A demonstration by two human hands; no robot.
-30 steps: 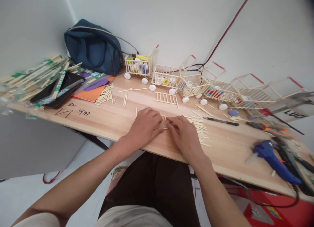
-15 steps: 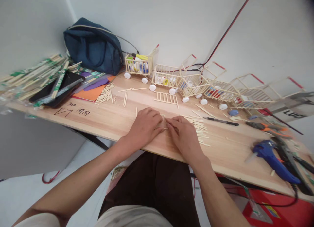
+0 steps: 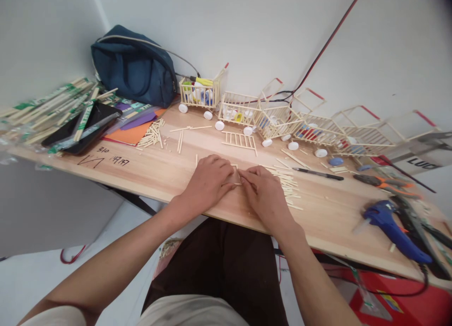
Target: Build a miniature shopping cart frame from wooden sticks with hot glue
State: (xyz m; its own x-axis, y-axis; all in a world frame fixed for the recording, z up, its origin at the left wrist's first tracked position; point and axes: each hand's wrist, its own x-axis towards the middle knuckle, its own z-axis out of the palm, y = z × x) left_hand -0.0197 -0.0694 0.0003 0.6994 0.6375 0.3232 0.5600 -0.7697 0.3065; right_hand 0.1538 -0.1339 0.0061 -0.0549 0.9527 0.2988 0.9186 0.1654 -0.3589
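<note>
My left hand point(image 3: 208, 182) and my right hand point(image 3: 266, 194) rest side by side on the wooden table point(image 3: 158, 168), fingertips almost touching. Both press down with curled fingers on a small frame of thin wooden sticks point(image 3: 236, 174) that lies flat between them; most of the frame is hidden under the fingers. A loose pile of cut sticks point(image 3: 289, 185) lies just right of my right hand. A finished ladder-like stick panel point(image 3: 240, 140) lies beyond my hands.
Several stick carts with white wheels point(image 3: 268, 114) line the wall. A blue bag point(image 3: 134, 69) stands at the back left, beside chopstick packets point(image 3: 49, 107) and coloured sheets point(image 3: 136, 128). A black pen point(image 3: 318, 174), pliers point(image 3: 386, 185) and a blue glue gun point(image 3: 393, 229) lie on the right.
</note>
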